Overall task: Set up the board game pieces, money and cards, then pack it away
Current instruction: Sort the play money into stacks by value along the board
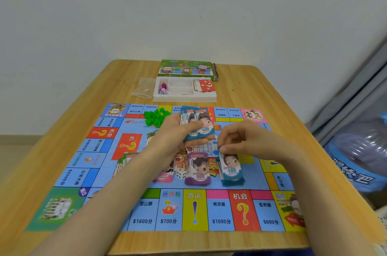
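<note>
A colourful game board point(219, 211) lies flat on the wooden table. My left hand point(178, 136) holds a fanned stack of blue 100 notes point(198, 124) above the board's middle. My right hand point(240, 140) pinches the top of one blue 100 note point(231, 169) over a small pile of the same notes. A purple 500 pile point(199, 170) lies beside it, then a pink pile point(163, 177) partly hidden by my left forearm. A white die point(180, 173) sits between them. Green notes point(125, 161) lie further left. Green houses point(156, 116) are heaped near the board's far edge.
Behind the board stands a white plastic tray point(185, 98) with coloured pawns point(163, 88) and red cards point(206, 85). The green game box point(186, 67) lies at the table's far edge, next to a clear plastic bag point(144, 88). A blue package point(356, 161) sits off the table at right.
</note>
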`<state>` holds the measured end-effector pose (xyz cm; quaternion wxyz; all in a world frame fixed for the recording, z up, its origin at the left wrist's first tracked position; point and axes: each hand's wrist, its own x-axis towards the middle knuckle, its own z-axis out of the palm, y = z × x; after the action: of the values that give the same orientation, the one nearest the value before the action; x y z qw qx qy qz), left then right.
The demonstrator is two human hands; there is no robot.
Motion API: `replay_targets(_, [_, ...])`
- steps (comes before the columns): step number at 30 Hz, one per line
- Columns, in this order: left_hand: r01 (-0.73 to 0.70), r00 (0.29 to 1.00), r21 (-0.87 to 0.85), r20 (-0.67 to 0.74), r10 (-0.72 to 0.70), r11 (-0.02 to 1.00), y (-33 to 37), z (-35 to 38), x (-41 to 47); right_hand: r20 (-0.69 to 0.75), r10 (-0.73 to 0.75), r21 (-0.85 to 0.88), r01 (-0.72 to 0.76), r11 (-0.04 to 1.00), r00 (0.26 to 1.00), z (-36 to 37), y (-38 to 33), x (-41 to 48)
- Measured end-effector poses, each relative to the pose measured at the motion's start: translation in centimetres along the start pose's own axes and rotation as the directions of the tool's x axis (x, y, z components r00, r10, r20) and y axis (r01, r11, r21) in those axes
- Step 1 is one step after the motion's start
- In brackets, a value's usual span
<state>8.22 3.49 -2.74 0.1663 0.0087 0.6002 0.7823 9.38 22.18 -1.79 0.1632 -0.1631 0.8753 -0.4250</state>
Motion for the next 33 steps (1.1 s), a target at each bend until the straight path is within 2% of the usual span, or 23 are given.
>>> replay_targets(4, [-0.003,1.000,0.008,-0.002,0.003,1.000,0.0,0.0,0.0,0.032,0.060,-0.059,-0.058,0.997,0.998,0.0,0.3,0.1])
replay_targets(14, [0.000,1.000,0.002,0.013,0.000,1.000,0.1,-0.1,0.0,-0.030,0.047,-0.235,-0.053,0.971,0.998,0.8,0.6,0.6])
replay_targets(21, [-0.003,1.000,-0.006,-0.001,0.003,1.000,0.1,-0.1,0.0,-0.101,-0.003,-0.281,-0.026,0.959,0.995,0.6,0.7,0.4])
replay_targets(25, [-0.012,1.000,-0.001,-0.004,0.012,1.000,0.1,0.0,0.1,0.084,-0.003,-0.184,0.019,0.983,0.996,0.4,0.1,-0.4])
replay_targets(28, [-0.012,1.000,-0.002,-0.005,0.012,1.000,0.1,-0.1,0.1,0.218,0.059,-0.225,-0.008,0.974,0.974,0.2,0.0,-0.8])
replay_targets(33, [-0.016,1.000,-0.001,0.000,0.016,1.000,0.1,-0.1,0.2,0.274,0.103,-0.301,-0.017,0.954,0.956,0.4,0.1,-0.7])
